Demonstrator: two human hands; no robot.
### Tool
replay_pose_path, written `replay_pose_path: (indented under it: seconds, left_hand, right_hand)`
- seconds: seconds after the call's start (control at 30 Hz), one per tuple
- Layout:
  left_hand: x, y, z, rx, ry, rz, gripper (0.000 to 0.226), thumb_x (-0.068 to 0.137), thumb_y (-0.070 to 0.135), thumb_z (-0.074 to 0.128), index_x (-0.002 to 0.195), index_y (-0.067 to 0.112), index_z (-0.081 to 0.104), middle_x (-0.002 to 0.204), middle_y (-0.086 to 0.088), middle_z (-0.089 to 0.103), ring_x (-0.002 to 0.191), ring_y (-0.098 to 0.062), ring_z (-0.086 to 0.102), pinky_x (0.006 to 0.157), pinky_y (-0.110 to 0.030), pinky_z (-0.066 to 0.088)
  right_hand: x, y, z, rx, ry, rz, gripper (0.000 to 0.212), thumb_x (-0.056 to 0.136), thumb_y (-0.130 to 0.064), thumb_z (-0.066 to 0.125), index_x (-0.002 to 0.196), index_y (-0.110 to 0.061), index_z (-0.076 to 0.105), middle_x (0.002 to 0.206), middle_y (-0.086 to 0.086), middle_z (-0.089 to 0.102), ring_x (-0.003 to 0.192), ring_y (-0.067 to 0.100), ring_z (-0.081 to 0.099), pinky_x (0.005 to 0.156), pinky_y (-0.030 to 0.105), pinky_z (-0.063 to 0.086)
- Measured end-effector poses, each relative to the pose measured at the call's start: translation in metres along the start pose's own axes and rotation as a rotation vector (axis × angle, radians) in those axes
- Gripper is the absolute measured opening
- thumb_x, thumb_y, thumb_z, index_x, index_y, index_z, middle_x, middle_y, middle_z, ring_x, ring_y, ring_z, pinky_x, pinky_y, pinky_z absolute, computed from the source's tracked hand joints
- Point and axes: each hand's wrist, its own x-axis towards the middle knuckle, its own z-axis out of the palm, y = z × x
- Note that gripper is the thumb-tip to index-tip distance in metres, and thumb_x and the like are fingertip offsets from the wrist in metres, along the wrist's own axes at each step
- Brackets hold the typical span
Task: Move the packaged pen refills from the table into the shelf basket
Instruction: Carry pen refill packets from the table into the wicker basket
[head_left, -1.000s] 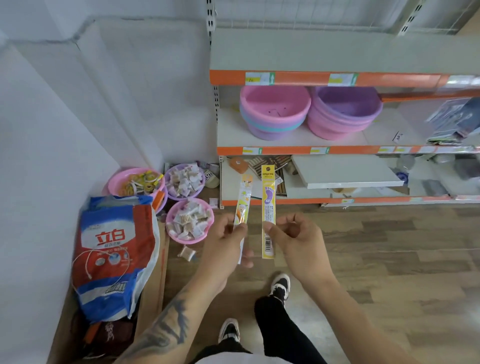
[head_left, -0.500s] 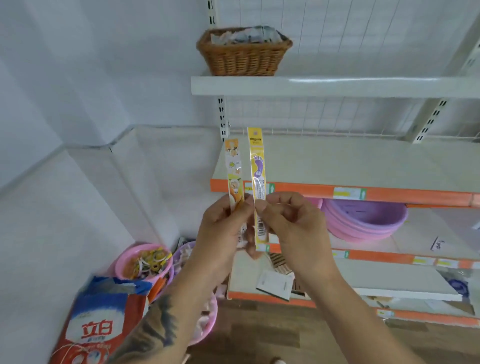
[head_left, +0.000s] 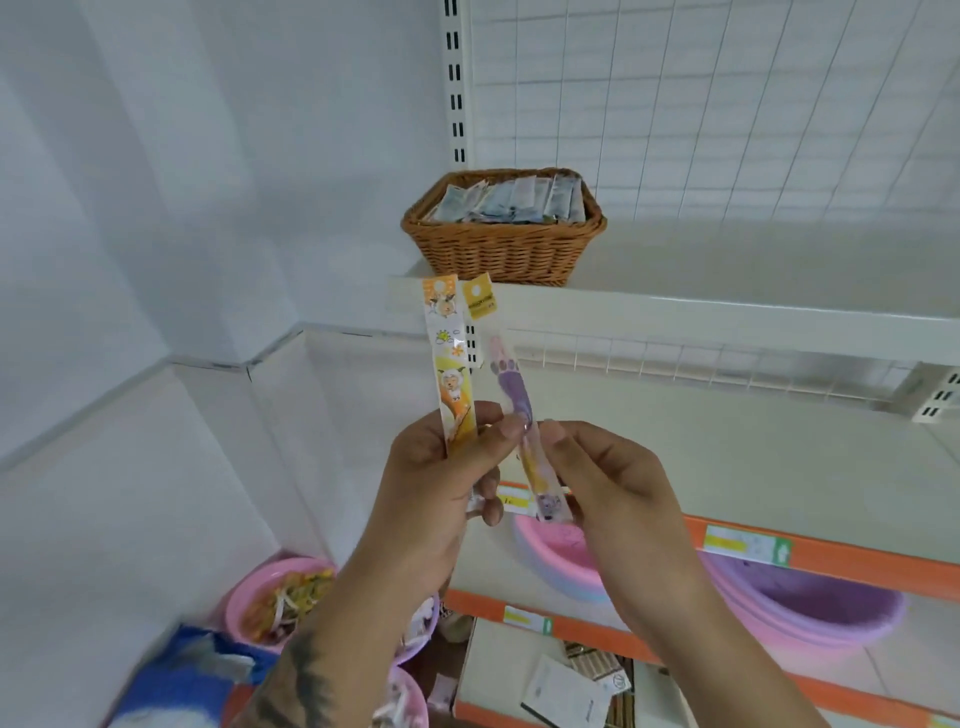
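Holding two packaged pen refills upright, one per hand, both below and in front of the wicker basket. Orange refill pack is pinched low down by left hand, thumb over its front, fingers curled behind. Purple refill pack leans slightly left, pinched near its lower third by right hand, fingertips closed on the strip. Pack tops sit just beside each other, above both hands; basket is up and beyond them on the white shelf, already holding similar packs. Pink and purple basins sit under the right hand on a lower orange-edged shelf.

Risks, as judged: thin slick strips held only at the bottom could flop or slip on the reach up; long packs could catch the basket rim and tip out; the shelf edge could knock them on the way.
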Motion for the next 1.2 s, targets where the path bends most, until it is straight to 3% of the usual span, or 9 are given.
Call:
replay_pose_path:
  seconds: [0.1, 0.2, 0.33, 0.5, 0.67, 0.8, 0.93, 1.07, 1.2]
  left_hand:
    - [0.016, 0.011, -0.004, 0.026, -0.002, 0.012, 0.023, 0.073, 0.026, 0.087, 0.085, 0.011, 0.075, 0.069, -0.015, 0.051, 0.053, -0.019, 0.046, 0.046, -0.027, 0.042]
    - [0.032, 0.023, -0.011, 0.061, -0.026, 0.021, 0.029, 0.074, 0.028, 0.083, 0.090, 0.005, 0.075, 0.065, -0.013, 0.050, 0.053, -0.019, 0.046, 0.046, -0.027, 0.043]
    - [0.054, 0.043, -0.023, 0.141, -0.115, 0.024, 0.021, 0.075, 0.029, 0.082, 0.082, 0.011, 0.075, 0.061, -0.010, 0.048, 0.054, -0.021, 0.044, 0.049, -0.029, 0.044]
    - [0.079, 0.073, -0.027, 0.115, -0.226, 0.082, 0.018, 0.081, 0.037, 0.077, 0.084, 0.020, 0.073, 0.067, -0.011, 0.050, 0.052, -0.020, 0.045, 0.048, -0.029, 0.042]
    - [0.100, 0.089, -0.030, -0.001, -0.177, 0.054, 0.022, 0.096, 0.031, 0.065, 0.106, 0.011, 0.067, 0.069, -0.010, 0.051, 0.052, -0.022, 0.045, 0.047, -0.028, 0.042]
    - [0.104, 0.085, -0.031, 0.013, -0.192, -0.008, 0.018, 0.105, 0.022, 0.055, 0.103, 0.012, 0.069, 0.070, -0.010, 0.052, 0.053, -0.022, 0.048, 0.049, -0.029, 0.043]
    - [0.104, 0.079, -0.036, 0.016, -0.222, -0.029, 0.020, 0.106, 0.023, 0.053, 0.103, 0.013, 0.069, 0.069, -0.009, 0.053, 0.052, -0.022, 0.051, 0.049, -0.030, 0.046]
    - [0.104, 0.075, -0.041, 0.019, -0.207, -0.061, 0.020, 0.107, 0.026, 0.053, 0.108, 0.015, 0.069, 0.069, -0.008, 0.053, 0.050, -0.023, 0.049, 0.048, -0.028, 0.043]
    - [0.106, 0.071, -0.044, 0.033, -0.183, -0.082, 0.031, 0.106, 0.038, 0.050, 0.107, 0.014, 0.068, 0.069, -0.008, 0.053, 0.048, -0.016, 0.037, 0.048, -0.023, 0.030]
  right_hand:
    - [0.012, -0.004, 0.007, -0.005, 0.052, -0.085, 0.030, 0.089, -0.035, 0.064, 0.089, -0.008, 0.076, 0.079, 0.026, 0.061, 0.066, 0.020, 0.051, 0.063, 0.025, 0.046]
    - [0.027, -0.002, 0.016, -0.109, 0.093, -0.178, 0.006, 0.094, -0.020, 0.071, 0.100, -0.019, 0.069, 0.070, 0.006, 0.066, 0.063, 0.018, 0.060, 0.066, 0.038, 0.052]
    - [0.044, -0.007, 0.021, -0.444, 0.148, -0.389, 0.027, 0.096, -0.022, 0.069, 0.109, -0.039, 0.052, 0.080, -0.004, 0.069, 0.073, 0.020, 0.069, 0.068, 0.032, 0.055]
    - [0.080, -0.046, 0.026, -0.619, 0.096, -0.609, 0.019, 0.094, -0.011, 0.065, 0.098, -0.030, 0.063, 0.076, -0.013, 0.068, 0.068, 0.016, 0.066, 0.065, 0.027, 0.054]
    - [0.149, -0.105, 0.022, -0.559, 0.336, -0.454, 0.016, 0.093, -0.012, 0.070, 0.091, -0.028, 0.071, 0.080, -0.007, 0.074, 0.071, 0.013, 0.068, 0.065, 0.022, 0.052]
    - [0.204, -0.127, 0.012, -0.663, 0.361, -0.243, 0.012, 0.088, -0.014, 0.069, 0.086, -0.025, 0.074, 0.082, -0.004, 0.074, 0.071, 0.012, 0.069, 0.064, 0.030, 0.052]
    - [0.228, -0.119, 0.005, -0.917, 0.316, -0.100, 0.008, 0.091, -0.019, 0.066, 0.090, -0.025, 0.071, 0.090, -0.003, 0.070, 0.064, 0.011, 0.062, 0.053, 0.026, 0.042]
    - [0.234, -0.111, 0.007, -1.127, 0.345, -0.083, 0.009, 0.092, -0.021, 0.063, 0.095, -0.026, 0.070, 0.104, -0.001, 0.066, 0.079, 0.014, 0.063, 0.056, 0.029, 0.049]
    - [0.230, -0.108, 0.008, -1.111, 0.433, -0.148, 0.014, 0.092, -0.020, 0.060, 0.098, -0.027, 0.070, 0.103, 0.001, 0.070, 0.081, 0.017, 0.065, 0.062, 0.032, 0.054]
